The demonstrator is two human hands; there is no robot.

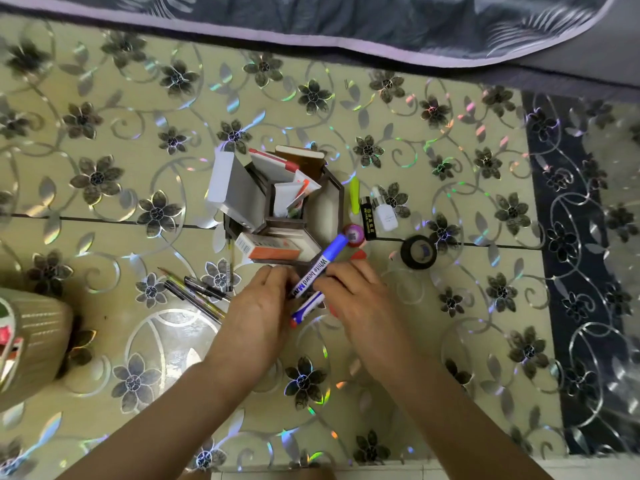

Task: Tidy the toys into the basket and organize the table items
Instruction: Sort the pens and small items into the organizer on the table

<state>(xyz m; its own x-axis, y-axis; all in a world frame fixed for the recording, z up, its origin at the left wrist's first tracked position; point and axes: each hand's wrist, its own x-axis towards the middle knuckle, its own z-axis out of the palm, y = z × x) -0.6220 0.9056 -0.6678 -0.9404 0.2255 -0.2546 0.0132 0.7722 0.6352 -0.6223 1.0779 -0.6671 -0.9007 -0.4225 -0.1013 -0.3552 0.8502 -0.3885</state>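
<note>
Both hands meet in front of a dark wooden desk organizer (337, 194) in the middle of the table. My left hand (258, 311) and my right hand (360, 301) together hold blue whiteboard markers (317, 270), one pointing up toward the organizer, another lower with a red tip. The organizer's compartments hold white and orange boxes, small books and packets. Several pens and a pencil (195, 291) lie loose on the table left of my hands. A beige ribbed basket (33, 344) with colourful things inside stands at the left edge.
Right of the organizer lie a yellow-green highlighter (354, 195), a black lighter (367, 218), a small white bottle (383, 213), a pink round item (354, 234) and a black tape roll (418, 252). A floral tablecloth (138, 133) covers the table; bedding (381, 26) lies beyond.
</note>
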